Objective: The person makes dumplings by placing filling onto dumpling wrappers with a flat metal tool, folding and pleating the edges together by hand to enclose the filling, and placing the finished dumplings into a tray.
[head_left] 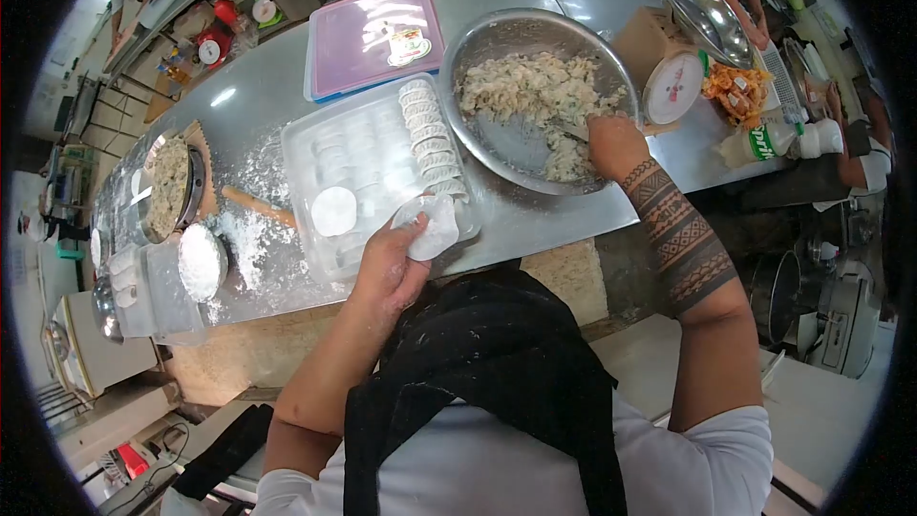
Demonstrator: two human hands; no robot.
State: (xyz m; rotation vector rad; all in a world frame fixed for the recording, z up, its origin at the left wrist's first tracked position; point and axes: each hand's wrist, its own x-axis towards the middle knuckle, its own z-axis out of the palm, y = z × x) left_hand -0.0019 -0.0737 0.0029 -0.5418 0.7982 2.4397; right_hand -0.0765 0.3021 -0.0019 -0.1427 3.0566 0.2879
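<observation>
My left hand (390,266) holds a round white dumpling wrapper (435,229) with the thumb on top of it, over the front edge of a clear plastic tray (310,253). A row of folded dumplings (430,134) lines the tray's right side, and another flat wrapper (334,211) lies in it. Inside a large steel bowl (497,164), my right hand (616,145) is closed around a thin utensil (565,131), perhaps a spoon, whose tip sits in the pale chopped filling (535,81). Its handle is mostly hidden by my fingers.
Left of the tray are a rolling pin (258,205), scattered flour (250,258), a flour bowl (202,263) and a pan of filling (170,186). A pink-lidded box (373,29) stands behind. A scale (672,88), steel lid (702,14) and bottle (759,144) are at right.
</observation>
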